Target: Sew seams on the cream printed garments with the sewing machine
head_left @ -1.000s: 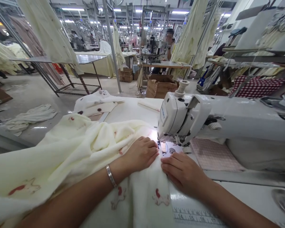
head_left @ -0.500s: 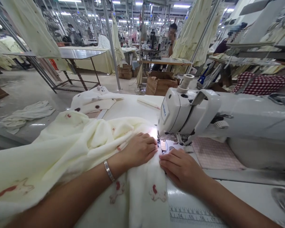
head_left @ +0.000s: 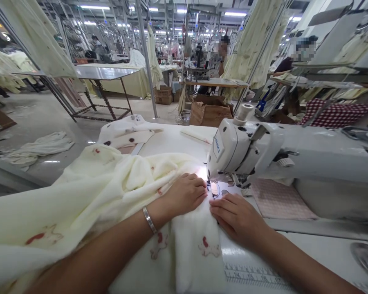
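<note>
A cream fleece fabric (head_left: 104, 192) with small red animal prints is spread over the table and bunched to the left. My left hand (head_left: 185, 194) lies flat on it, fingers stretched toward the needle of the white sewing machine (head_left: 242, 149). My right hand (head_left: 236, 214) rests flat at the fabric's right edge, fingertips just in front of the presser foot (head_left: 214, 188). Both hands press the cloth down and hold nothing. A silver bangle (head_left: 149, 219) sits on my left wrist.
A ruler scale (head_left: 251, 277) is printed along the table's front edge. Folded printed pieces (head_left: 129, 132) lie at the table's far side. Beyond are cardboard boxes (head_left: 208, 112), a metal table (head_left: 104, 73), hanging cream cloth, fabric on the floor (head_left: 39, 147) and people at other stations.
Both hands stay flat on the fabric by the needle; the view has shifted slightly, and the hands have edged a little toward the presser foot.
</note>
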A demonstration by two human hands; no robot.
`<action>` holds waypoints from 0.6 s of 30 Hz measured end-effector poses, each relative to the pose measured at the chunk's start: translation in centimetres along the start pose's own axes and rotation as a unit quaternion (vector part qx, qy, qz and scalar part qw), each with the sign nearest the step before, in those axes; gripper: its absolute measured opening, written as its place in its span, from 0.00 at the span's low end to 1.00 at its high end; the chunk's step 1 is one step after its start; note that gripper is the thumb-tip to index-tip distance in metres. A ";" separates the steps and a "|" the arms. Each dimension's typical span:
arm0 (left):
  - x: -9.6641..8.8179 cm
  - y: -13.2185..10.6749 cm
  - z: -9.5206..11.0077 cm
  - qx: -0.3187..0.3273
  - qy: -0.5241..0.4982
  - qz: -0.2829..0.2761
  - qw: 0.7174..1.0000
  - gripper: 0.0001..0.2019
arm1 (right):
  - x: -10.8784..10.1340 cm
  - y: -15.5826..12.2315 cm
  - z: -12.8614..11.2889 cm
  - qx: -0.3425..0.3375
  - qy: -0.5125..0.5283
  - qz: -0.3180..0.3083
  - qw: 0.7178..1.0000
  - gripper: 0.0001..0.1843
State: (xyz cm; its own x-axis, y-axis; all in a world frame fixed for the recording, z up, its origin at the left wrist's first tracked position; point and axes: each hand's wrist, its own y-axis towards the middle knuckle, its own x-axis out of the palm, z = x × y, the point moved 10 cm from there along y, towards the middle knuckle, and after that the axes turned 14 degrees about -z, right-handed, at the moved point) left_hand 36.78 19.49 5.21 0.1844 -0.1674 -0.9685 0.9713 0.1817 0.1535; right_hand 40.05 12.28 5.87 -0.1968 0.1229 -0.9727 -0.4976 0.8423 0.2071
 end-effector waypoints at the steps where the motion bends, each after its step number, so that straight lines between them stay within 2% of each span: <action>1: -0.1 -0.2 0.3 -0.003 0.000 0.000 1.000 0.10 | -0.1 0.0 -0.4 0.001 -0.001 -0.003 1.000 0.10; 4: 0.0 -1.7 2.4 -0.014 -0.002 -0.009 1.000 0.09 | -0.3 -0.3 -3.1 -0.007 0.001 -0.017 1.000 0.10; 7: 0.5 -4.7 5.7 -0.003 -0.033 -0.034 0.999 0.08 | 0.0 -1.4 -6.9 -0.038 0.041 -0.030 0.998 0.11; 10: -0.3 -7.5 7.2 -0.012 -0.136 0.001 0.991 0.06 | -0.3 -2.7 -8.8 -0.067 0.085 -0.032 0.994 0.09; 13: -1.1 -8.6 5.6 -0.078 -0.240 0.044 0.967 0.06 | -1.4 -2.8 -6.9 -0.048 0.076 -0.022 0.996 0.14; 16: -0.3 -7.9 5.1 -0.113 -0.213 -0.008 0.970 0.09 | -1.7 -1.5 -3.0 0.014 -0.014 -0.024 1.000 0.23; 18: 0.4 -7.6 6.0 -0.097 -0.147 -0.049 0.983 0.09 | -0.9 -0.2 -1.1 0.032 -0.058 -0.045 0.997 0.29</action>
State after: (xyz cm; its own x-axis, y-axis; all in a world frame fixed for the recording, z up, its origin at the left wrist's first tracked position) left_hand 30.42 12.22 4.83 0.1543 -0.4603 -0.8743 0.9448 0.3276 -0.0058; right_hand 39.42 11.41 6.81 -0.0535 0.1009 -0.9935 -0.4526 0.8844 0.1142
